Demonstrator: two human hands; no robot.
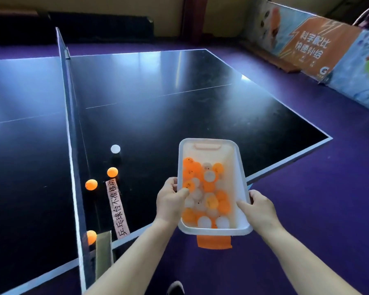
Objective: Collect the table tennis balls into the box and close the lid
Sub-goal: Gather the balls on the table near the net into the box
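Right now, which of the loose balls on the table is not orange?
The white ball, which lies farthest up the table from the box. The three orange balls nearer the table's edge are the others.

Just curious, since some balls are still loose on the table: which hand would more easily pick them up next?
Probably the left hand: the orange balls and white ball lie on its side, while the right hand grips the far rim of the box.

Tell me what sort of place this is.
Most likely a table tennis hall or club room: a dark table with a net across it, printed barrier boards on the purple floor, and a box of orange and white balls held by the left hand and right hand.
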